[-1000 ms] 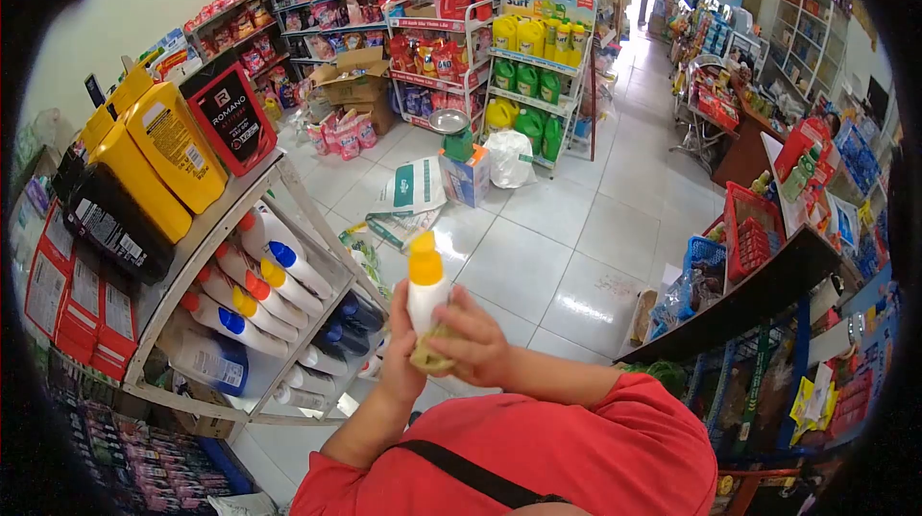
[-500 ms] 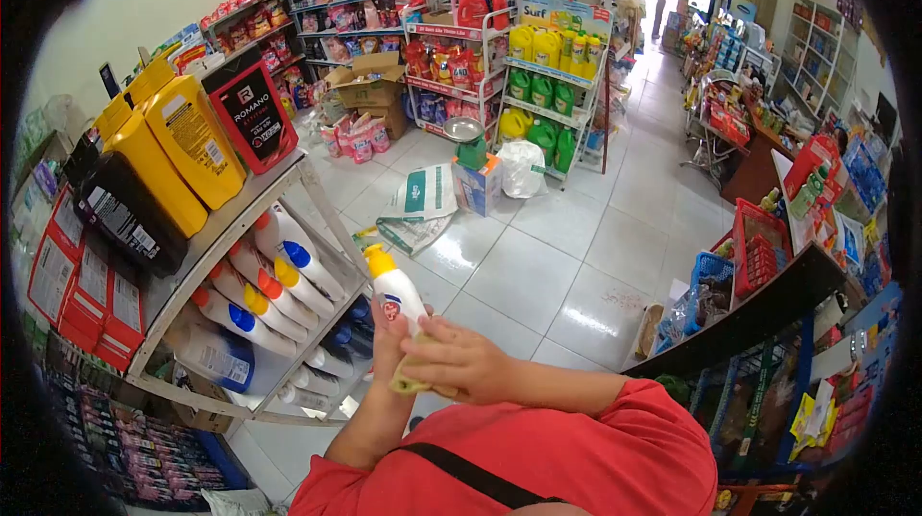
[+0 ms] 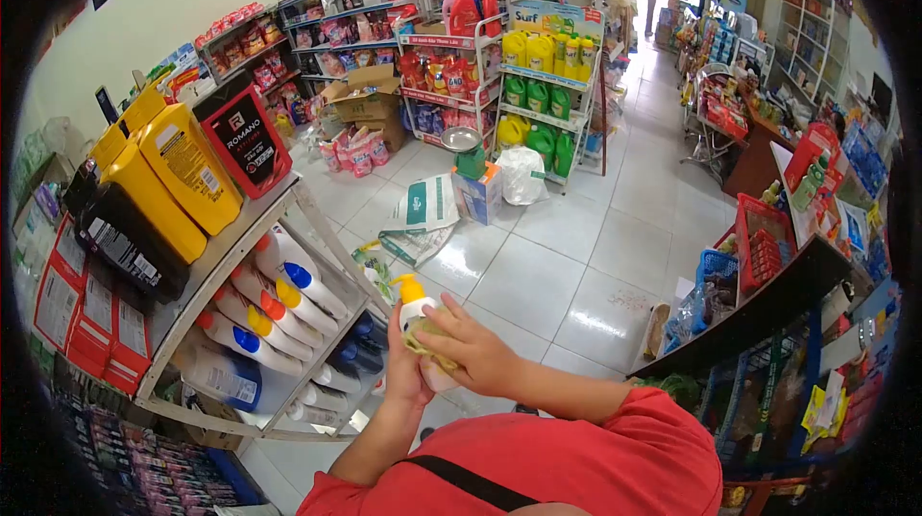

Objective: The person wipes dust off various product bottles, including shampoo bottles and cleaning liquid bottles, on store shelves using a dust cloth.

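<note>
In front of my red shirt I have a white pump bottle (image 3: 413, 291) with a yellow pump head, slightly tilted. My left hand (image 3: 405, 370) is closed around its side from the left. My right hand (image 3: 477, 355) presses a pale yellow cloth (image 3: 420, 331) against the upper body of the bottle, hiding most of the label. To the left of my hands, a metal shelf rack (image 3: 252, 218) bears yellow bottles (image 3: 187, 165), a black bottle (image 3: 130, 237) and a Romano box (image 3: 245, 136) on top. White bottles (image 3: 288, 305) with coloured caps lie on the level below.
On the tiled floor ahead are a green scale (image 3: 469, 159) on a box, a white plastic bag (image 3: 522, 176) and a flattened sack (image 3: 423, 213). A Surf display rack (image 3: 549, 84) stands behind them. A counter (image 3: 749, 309) with baskets runs along my right. A person (image 3: 654, 5) stands near the bright doorway.
The bottle has turned and tilted in my left hand, its pump now pointing left. My right hand with the cloth has moved up from near the bottle's base to its upper body.
</note>
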Motion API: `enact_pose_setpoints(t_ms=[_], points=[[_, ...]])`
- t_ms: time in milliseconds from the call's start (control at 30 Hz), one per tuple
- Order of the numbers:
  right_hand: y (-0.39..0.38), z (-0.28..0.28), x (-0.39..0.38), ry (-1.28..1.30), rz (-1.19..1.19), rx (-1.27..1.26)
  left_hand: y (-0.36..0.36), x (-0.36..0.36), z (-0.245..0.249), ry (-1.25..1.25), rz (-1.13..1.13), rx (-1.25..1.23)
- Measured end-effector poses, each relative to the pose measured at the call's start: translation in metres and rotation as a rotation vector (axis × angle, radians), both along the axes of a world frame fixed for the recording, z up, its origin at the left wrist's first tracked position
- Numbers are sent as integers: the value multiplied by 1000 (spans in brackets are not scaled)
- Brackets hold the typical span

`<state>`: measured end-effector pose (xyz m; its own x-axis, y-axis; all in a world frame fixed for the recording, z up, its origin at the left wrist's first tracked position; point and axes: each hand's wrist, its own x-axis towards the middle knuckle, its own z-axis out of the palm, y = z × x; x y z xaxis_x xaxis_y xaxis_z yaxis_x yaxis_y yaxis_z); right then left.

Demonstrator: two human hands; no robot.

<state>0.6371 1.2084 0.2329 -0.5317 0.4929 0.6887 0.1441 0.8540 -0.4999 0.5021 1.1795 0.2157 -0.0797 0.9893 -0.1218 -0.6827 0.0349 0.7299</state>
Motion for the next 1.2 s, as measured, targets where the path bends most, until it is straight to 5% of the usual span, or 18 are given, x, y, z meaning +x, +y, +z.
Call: enact_pose_setpoints(t_ms=[267,433,567,700,800,1100,1200], points=[[22,-26,25,-41,-48,-118,0,9,-38,-209,-192,53],[37,-26,39,35,-108,-233,6,35,-40,74,-263,37],[31,-38,47,-48,-99,-96,18,48,-38,177,-100,70],[22,-54,54,-11,104,-15,30,51,-37,18,15,35],[17,-60,65,-14,198,-21,43,46,-46,-68,-73,178],[52,-44,102,90,-104,-234,27,121,-40,190,-52,-144],[43,-39,102,-16,-67,-141,27,124,-38,96,16,-41]])
